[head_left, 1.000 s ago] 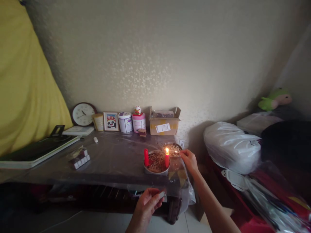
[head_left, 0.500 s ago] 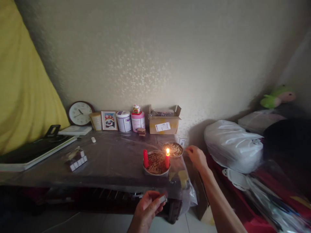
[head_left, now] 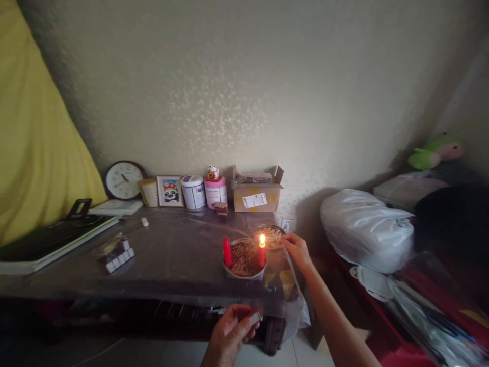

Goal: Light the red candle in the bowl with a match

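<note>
A dim room: a dark table (head_left: 171, 260) under clear plastic sheeting stands against a pale patterned wall, with a yellow curtain (head_left: 34, 142) at 9 o'clock and a white bag (head_left: 364, 229) at 3 o'clock. Near the table's front edge sits a bowl (head_left: 244, 272) with an upright lit candle (head_left: 262, 253) at its 3 o'clock rim. A dish of matchsticks (head_left: 269, 235) lies at the bowl's 1 o'clock.

The left hand (head_left: 229, 334), below the table edge, grips a small box (head_left: 255, 318). The box's long axis points toward 2 o'clock.

The right hand (head_left: 296, 250) has returned from further toward 3 o'clock to the dish rim. Its fingers are drawn together, and what they hold, if anything, cannot be told.
</note>
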`<state>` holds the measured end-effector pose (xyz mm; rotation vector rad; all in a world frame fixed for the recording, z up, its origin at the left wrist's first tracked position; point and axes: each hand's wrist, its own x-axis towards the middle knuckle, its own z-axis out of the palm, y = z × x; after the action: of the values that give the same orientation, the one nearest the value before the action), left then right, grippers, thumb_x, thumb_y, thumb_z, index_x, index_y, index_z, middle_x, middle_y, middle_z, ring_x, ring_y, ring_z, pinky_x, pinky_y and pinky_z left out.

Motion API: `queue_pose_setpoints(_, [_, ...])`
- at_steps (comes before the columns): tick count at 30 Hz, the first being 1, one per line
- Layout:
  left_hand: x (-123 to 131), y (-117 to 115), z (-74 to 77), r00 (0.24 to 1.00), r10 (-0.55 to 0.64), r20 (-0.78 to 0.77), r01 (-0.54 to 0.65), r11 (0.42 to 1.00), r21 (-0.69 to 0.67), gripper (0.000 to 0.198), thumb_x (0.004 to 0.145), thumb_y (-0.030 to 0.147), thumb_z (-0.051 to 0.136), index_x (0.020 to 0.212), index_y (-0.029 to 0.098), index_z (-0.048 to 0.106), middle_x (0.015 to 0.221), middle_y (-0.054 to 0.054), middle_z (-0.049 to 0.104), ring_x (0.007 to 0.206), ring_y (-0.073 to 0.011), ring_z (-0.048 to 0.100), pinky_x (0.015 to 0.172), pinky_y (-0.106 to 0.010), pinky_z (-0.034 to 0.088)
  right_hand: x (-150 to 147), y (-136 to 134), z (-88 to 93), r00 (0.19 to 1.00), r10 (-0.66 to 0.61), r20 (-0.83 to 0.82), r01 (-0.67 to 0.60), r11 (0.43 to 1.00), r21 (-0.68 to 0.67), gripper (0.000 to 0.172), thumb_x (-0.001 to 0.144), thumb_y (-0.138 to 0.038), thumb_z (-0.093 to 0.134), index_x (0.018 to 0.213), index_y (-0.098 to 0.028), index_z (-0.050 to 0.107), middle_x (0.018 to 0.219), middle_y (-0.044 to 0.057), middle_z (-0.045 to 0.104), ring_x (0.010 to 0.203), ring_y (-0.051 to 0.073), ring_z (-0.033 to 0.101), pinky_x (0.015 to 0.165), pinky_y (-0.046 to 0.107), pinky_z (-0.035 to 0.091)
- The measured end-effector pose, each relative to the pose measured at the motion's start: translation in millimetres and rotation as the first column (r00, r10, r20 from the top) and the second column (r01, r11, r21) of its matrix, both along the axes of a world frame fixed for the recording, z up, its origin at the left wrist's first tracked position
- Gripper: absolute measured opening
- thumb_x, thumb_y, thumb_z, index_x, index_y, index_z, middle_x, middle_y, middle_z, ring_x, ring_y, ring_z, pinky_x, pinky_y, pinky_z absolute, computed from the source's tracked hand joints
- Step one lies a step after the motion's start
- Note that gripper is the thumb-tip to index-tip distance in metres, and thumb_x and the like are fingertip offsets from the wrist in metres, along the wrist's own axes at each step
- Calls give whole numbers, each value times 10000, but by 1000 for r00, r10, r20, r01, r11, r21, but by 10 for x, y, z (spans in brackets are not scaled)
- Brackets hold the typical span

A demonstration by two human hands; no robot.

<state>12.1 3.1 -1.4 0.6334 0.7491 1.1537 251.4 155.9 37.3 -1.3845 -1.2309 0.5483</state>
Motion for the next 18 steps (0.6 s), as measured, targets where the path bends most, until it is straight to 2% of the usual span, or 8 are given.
queue_pose_setpoints(5, [-4, 7, 2, 1000, -2, -4, 2, 1000, 10, 355, 527, 404, 820, 744, 168, 669, 757, -35, 713, 727, -163, 645, 701, -284, 449, -147, 253, 29, 989, -56, 135, 62, 997, -43, 127, 746, -278, 650, 763, -152, 657, 729, 1, 687, 722, 154, 635, 739, 326, 480])
queue_pose_setpoints(9, [-18, 1, -3, 1000, -2, -14, 2, 1000, -2, 349, 533, 399, 819, 741, 165, 665, 757, -39, 718, 720, -158, 644, 701, -281, 449, -115, 156, 99, 970, -124, 207, 133, 990, -33, 173, 749, -283, 579, 849, -175, 668, 837, 49, 701, 804, 207, 633, 794, 350, 454])
queue_pose_setpoints(13, [-31, -18, -16, 1000, -20, -1, 20, 1000, -19, 338, 538, 380, 820, 749, 170, 659, 762, -33, 720, 726, -158, 649, 704, -275, 445, -33, -337, 194, 964, -40, 262, 50, 998, -31, 210, 758, -341, 530, 812, -184, 660, 826, 49, 692, 789, 208, 625, 743, 303, 461])
queue_pose_setpoints(16, [-29, -25, -37, 999, -37, -28, 37, 999, -13, 357, 534, 389, 817, 762, 167, 655, 775, -41, 716, 738, -165, 643, 711, -282, 443, -125, -866, 241, 950, 116, 290, -91, 991, -100, 240, 784, -394, 533, 712, -193, 644, 640, -4, 641, 609, 161, 588, 555, 234, 438])
queue_pose_setpoints(18, [-24, -26, -52, 996, -45, -76, 46, 999, 1, 381, 536, 417, 807, 775, 165, 653, 792, -51, 713, 742, -172, 636, 709, -292, 443, -282, -1215, 235, 921, 260, 290, -216, 961, -173, 312, 848, -418, 476, 686, -192, 618, 613, -23, 594, 569, 130, 553, 523, 210, 414])
